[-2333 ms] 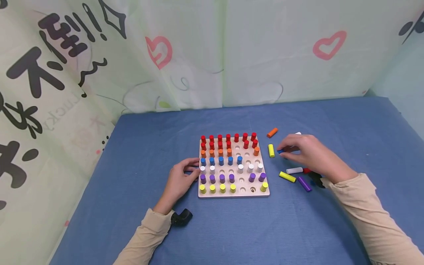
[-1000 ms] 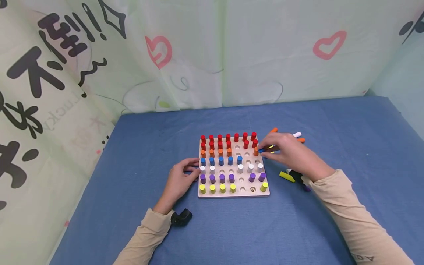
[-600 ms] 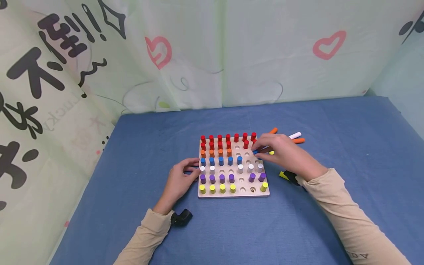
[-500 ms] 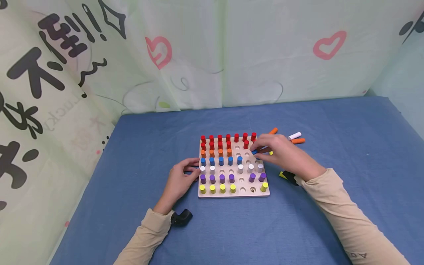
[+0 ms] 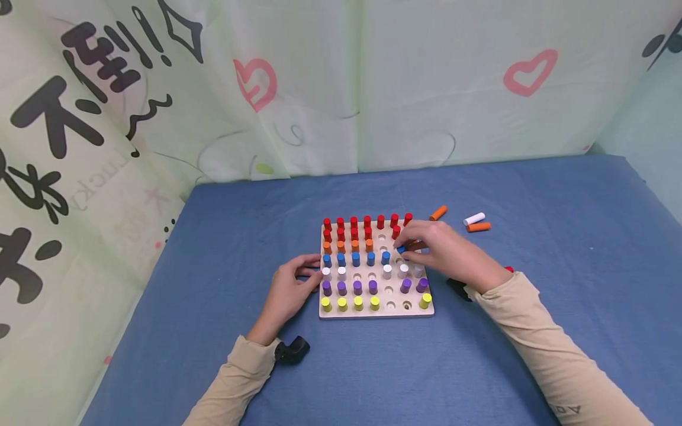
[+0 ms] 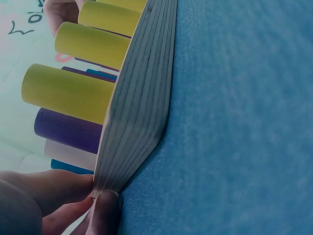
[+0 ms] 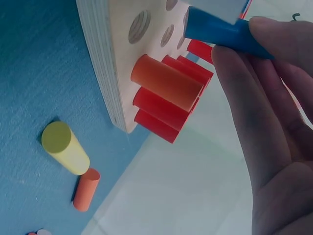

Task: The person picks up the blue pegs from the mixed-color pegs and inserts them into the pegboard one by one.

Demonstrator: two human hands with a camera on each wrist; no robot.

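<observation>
A wooden peg board (image 5: 376,312) lies on the blue table, with rows of red, orange, blue, white, purple and yellow pegs standing in it and several holes bare. My right hand (image 5: 412,247) hovers over the board's right half and pinches a blue peg (image 5: 402,250) (image 7: 215,30) above the blue row. My left hand (image 5: 306,273) grips the board's left edge (image 6: 132,122) with thumb and fingertips (image 6: 105,210).
Loose pegs lie on the cloth right of the board: an orange one (image 5: 438,213), a white one (image 5: 473,218), another orange one (image 5: 478,226), and a yellow one (image 7: 65,147). A patterned curtain closes the back and left. Black wrist cameras (image 5: 291,349) sit at both cuffs.
My right hand carried the blue peg leftward from the loose pile to above the board's blue row. The left hand and board stayed still.
</observation>
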